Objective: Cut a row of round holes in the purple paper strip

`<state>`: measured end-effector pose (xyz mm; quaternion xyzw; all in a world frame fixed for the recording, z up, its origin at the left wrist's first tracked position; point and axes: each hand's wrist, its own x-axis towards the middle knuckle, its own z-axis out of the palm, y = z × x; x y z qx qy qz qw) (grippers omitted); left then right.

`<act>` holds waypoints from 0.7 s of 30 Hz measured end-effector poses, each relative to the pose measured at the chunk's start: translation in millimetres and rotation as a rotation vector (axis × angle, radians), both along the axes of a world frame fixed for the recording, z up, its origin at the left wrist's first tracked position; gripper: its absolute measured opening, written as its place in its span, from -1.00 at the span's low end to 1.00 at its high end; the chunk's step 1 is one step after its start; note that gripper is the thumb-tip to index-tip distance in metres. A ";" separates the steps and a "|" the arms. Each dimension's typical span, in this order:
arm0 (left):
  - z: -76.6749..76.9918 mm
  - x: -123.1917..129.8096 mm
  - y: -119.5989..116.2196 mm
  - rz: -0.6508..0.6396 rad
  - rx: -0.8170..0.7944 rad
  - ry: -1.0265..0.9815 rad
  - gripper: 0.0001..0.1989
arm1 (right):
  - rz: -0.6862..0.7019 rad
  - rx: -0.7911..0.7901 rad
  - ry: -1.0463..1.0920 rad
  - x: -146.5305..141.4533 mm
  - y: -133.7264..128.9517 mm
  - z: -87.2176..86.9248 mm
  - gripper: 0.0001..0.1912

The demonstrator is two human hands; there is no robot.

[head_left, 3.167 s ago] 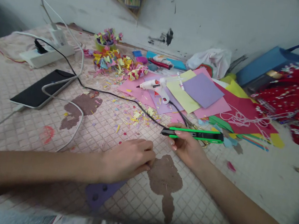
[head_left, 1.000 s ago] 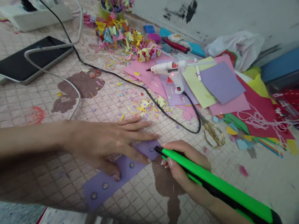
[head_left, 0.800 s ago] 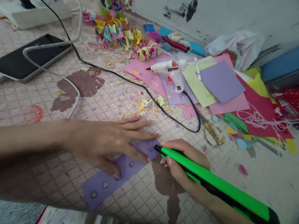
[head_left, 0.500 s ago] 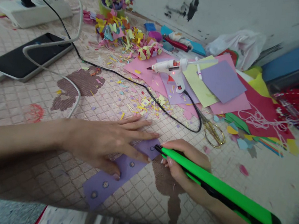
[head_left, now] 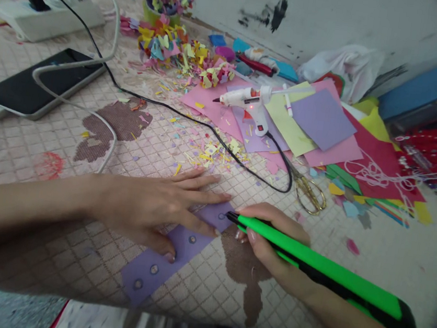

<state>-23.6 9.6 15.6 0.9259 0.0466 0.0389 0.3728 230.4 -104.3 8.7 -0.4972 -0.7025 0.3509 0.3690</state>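
Observation:
A strip of purple paper point(head_left: 184, 255) lies slantwise on the cloth near the front edge, with several small dark-outlined circles along it. My left hand point(head_left: 154, 209) rests flat on the strip, fingers spread, thumb and index finger pressing on the paper. In my right hand point(head_left: 273, 233) is a green and black utility knife point(head_left: 321, 265), gripped low near its black tip. That tip is at the circle by the strip's upper right end. Whether a blade sticks out is too small to tell.
Behind my hands, a white glue gun point(head_left: 249, 101) lies on coloured paper sheets point(head_left: 322, 118), its black cord looping forward. Gold-handled scissors point(head_left: 310, 193) are to the right. Paper scraps point(head_left: 176, 48), a phone-like black device point(head_left: 42, 81) and a white power strip point(head_left: 45, 18) lie further back.
The back end of the utility knife has swung up slightly, while its tip stays by the same circle. My left hand is still in place on the strip.

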 end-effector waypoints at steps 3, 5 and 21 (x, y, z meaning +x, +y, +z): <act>-0.2 -0.1 -0.1 -0.006 0.016 -0.010 -0.32 | -0.035 -0.005 0.008 1.7 -0.5 -4.5 -0.68; -0.5 -0.2 -0.2 -0.011 0.033 -0.004 -0.31 | -0.037 -0.015 -0.012 2.3 -0.1 -7.6 -0.66; -1.5 0.1 0.7 -0.067 0.143 0.108 -0.36 | -0.038 0.013 -0.042 2.1 1.5 -12.2 -0.66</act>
